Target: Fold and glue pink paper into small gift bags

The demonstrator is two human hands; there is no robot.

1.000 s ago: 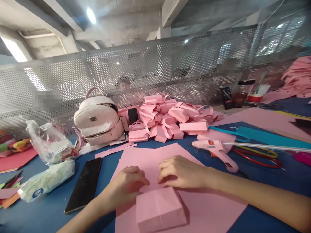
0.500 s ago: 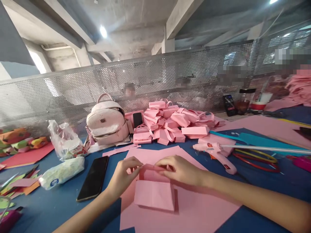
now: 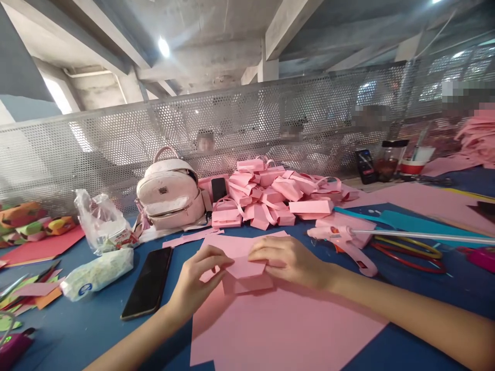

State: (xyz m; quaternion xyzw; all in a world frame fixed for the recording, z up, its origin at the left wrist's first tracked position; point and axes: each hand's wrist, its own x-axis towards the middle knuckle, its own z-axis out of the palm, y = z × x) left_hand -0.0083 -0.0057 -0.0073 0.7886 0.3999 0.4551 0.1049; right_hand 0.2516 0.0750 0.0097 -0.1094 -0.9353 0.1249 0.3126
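Note:
A small folded pink paper box (image 3: pixel 247 284) stands on a large pink paper sheet (image 3: pixel 286 330). At its left edge, my left hand (image 3: pixel 201 273) pinches the paper between thumb and fingers. My right hand (image 3: pixel 288 260) lies over the box's right side, fingers bent across the top flap and thumb below them. The far side of the box is hidden by my fingers. Behind my hands a heap of pink paper boxes (image 3: pixel 270 190), some with strap handles, is piled up. To the right rests a pink glue gun (image 3: pixel 342 242).
A black phone (image 3: pixel 147 283) and a wrapped tissue pack (image 3: pixel 98 273) lie on the blue table (image 3: pixel 162 345) at left. Behind them stand a plastic bag (image 3: pixel 100 221) and a pale backpack (image 3: pixel 170 196). A perforated metal screen (image 3: pixel 232 123) closes off the back.
The box's front flap has swung up and away from me onto its top. My right hand has moved slightly right and down over the flap; my left hand stays nearly in place.

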